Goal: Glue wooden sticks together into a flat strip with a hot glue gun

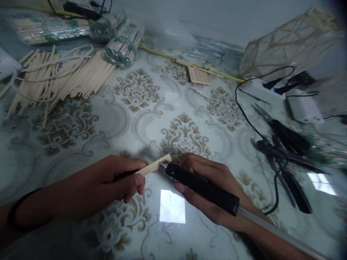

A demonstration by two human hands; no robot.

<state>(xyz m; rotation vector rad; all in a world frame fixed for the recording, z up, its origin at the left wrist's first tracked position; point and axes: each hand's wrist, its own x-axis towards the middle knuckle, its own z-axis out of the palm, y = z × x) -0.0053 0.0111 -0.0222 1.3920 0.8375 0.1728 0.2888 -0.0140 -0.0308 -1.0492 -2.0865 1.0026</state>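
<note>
My left hand (111,180), with a dark band at the wrist, pinches a small bundle of pale wooden sticks (155,166) between thumb and fingers. The sticks' free ends point up and to the right. My right hand (208,177) is wrapped round a black hot glue gun (200,186). A long translucent glue stick (271,229) runs out of its back end. The gun's metal tip is right at the sticks' side near their free ends; whether it touches them I cannot tell. Both hands are over the patterned tabletop (151,126).
Loose wooden sticks (78,77) lie at the left beneath a white cable (56,72), with wrapped bundles (124,39) behind. A small stick panel (199,76) lies at the back. At right are a power strip (261,90), pliers (287,135), scissors (292,155) and a stick frame (287,43).
</note>
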